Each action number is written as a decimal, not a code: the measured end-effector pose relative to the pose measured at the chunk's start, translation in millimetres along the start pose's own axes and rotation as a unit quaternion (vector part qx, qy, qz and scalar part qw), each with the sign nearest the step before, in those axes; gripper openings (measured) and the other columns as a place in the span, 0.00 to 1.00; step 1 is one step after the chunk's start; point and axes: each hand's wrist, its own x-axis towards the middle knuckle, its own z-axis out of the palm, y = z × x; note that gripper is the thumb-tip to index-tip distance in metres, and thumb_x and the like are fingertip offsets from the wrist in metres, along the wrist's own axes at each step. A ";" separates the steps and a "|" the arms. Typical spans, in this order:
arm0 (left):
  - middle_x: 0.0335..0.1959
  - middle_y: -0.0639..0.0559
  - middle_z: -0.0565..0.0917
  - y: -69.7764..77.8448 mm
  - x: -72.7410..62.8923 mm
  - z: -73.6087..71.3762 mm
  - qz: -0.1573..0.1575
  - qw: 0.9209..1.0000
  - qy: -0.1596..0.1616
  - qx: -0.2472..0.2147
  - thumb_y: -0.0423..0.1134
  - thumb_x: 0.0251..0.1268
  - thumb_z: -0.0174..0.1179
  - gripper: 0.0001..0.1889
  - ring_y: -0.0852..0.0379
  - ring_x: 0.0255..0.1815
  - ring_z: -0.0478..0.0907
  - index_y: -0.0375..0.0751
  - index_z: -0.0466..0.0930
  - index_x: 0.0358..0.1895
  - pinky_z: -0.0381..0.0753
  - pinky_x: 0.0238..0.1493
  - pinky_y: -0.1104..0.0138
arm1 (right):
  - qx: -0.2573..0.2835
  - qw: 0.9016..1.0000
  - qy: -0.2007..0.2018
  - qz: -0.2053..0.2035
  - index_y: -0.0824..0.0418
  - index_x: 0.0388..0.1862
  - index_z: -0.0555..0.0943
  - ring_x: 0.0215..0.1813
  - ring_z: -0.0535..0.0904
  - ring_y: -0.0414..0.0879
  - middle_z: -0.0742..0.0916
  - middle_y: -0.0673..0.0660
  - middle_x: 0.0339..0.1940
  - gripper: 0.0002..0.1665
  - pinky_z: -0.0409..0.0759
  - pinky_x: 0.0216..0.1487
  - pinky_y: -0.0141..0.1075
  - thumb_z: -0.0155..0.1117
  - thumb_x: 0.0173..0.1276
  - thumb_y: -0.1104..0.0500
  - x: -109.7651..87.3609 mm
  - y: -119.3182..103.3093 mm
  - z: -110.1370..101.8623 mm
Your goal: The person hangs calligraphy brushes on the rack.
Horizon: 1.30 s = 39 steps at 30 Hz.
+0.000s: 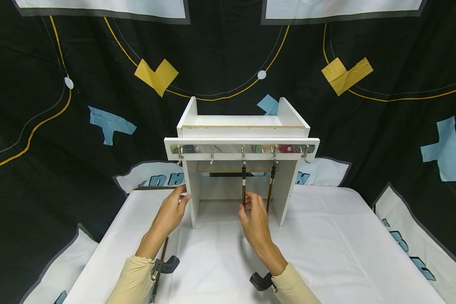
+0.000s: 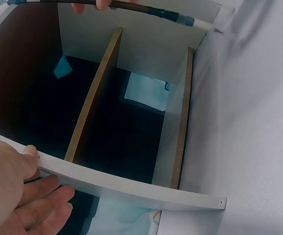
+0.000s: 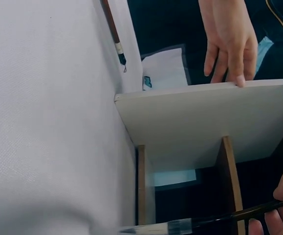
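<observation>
A white shelf unit [image 1: 243, 132] with metal hooks along its front stands on the table. My right hand [image 1: 255, 217] pinches the dark shaft of a calligraphy brush [image 1: 244, 185], which hangs upright below the middle hook [image 1: 243, 154]; its pale bristle tip [image 3: 146, 229] shows in the right wrist view. Another calligraphy brush [image 1: 271, 192] hangs one hook to the right. At the unit's left side panel [image 1: 193, 198], my left hand [image 1: 172, 209] rests its thumb on the front edge, with its fingers loosely extended along the outside, as the left wrist view shows.
A third brush [image 1: 165, 249] lies on the white-covered table [image 1: 327, 240], partly under the left forearm. Two hooks on the left [image 1: 212, 155] and one at the far right [image 1: 306, 154] hold nothing. A black curtain [image 1: 220, 50] hangs behind.
</observation>
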 end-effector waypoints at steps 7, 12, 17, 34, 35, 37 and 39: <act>0.58 0.46 0.72 0.5 -0.5 1.4 -0.009 1.000 -0.005 0.003 0.44 0.72 0.46 0.22 0.48 0.54 0.74 0.45 0.61 0.66 0.76 0.49 0.52 | -0.021 1.000 0.004 0.005 0.58 0.55 0.70 0.41 0.76 0.42 0.75 0.52 0.40 0.22 0.79 0.41 0.39 0.59 0.62 0.67 -1.5 6.9 6.7; 0.58 0.46 0.72 0.2 0.0 1.5 -0.004 1.000 -0.003 0.004 0.44 0.72 0.46 0.21 0.48 0.54 0.74 0.44 0.62 0.65 0.76 0.49 0.53 | -0.027 1.000 0.002 0.004 0.57 0.56 0.70 0.42 0.75 0.43 0.75 0.51 0.40 0.22 0.79 0.42 0.40 0.59 0.62 0.66 -2.0 7.7 7.3; 0.58 0.46 0.72 0.4 0.5 0.7 -0.004 1.000 -0.002 0.003 0.44 0.72 0.46 0.21 0.48 0.54 0.74 0.44 0.62 0.65 0.76 0.49 0.52 | -0.035 0.999 -0.003 -0.001 0.57 0.56 0.69 0.43 0.76 0.43 0.75 0.52 0.41 0.23 0.78 0.43 0.37 0.60 0.62 0.66 -2.7 7.2 7.0; 0.58 0.45 0.72 -3.2 -1.9 -1.4 -0.008 1.000 0.001 0.001 0.44 0.72 0.46 0.21 0.47 0.54 0.74 0.44 0.62 0.65 0.76 0.49 0.51 | -0.041 0.998 0.013 -0.054 0.58 0.62 0.65 0.48 0.72 0.46 0.73 0.54 0.47 0.31 0.76 0.46 0.39 0.64 0.61 0.59 -19.0 -2.0 -15.7; 0.58 0.45 0.72 -3.2 -1.7 -1.0 -0.007 1.000 0.001 -0.001 0.44 0.72 0.46 0.21 0.47 0.54 0.74 0.44 0.61 0.66 0.75 0.49 0.51 | -0.038 0.997 0.026 -0.067 0.59 0.60 0.66 0.47 0.72 0.46 0.74 0.54 0.46 0.30 0.76 0.45 0.39 0.64 0.61 0.58 -20.0 -2.8 -21.8; 0.58 0.46 0.72 -3.2 -0.8 -0.1 -0.007 1.000 0.000 -0.003 0.44 0.73 0.46 0.21 0.47 0.54 0.74 0.44 0.61 0.66 0.75 0.50 0.52 | -0.032 0.994 0.058 -0.088 0.60 0.56 0.70 0.43 0.73 0.46 0.75 0.53 0.42 0.26 0.75 0.42 0.38 0.64 0.60 0.58 -21.9 -3.4 -36.3; 0.59 0.46 0.72 -3.0 0.1 0.6 -0.005 1.000 -0.002 -0.005 0.44 0.73 0.45 0.22 0.47 0.54 0.74 0.44 0.61 0.66 0.75 0.50 0.52 | -0.027 0.990 0.090 -0.106 0.61 0.52 0.73 0.41 0.73 0.46 0.76 0.53 0.39 0.22 0.74 0.41 0.36 0.64 0.60 0.58 -22.5 -1.4 -52.7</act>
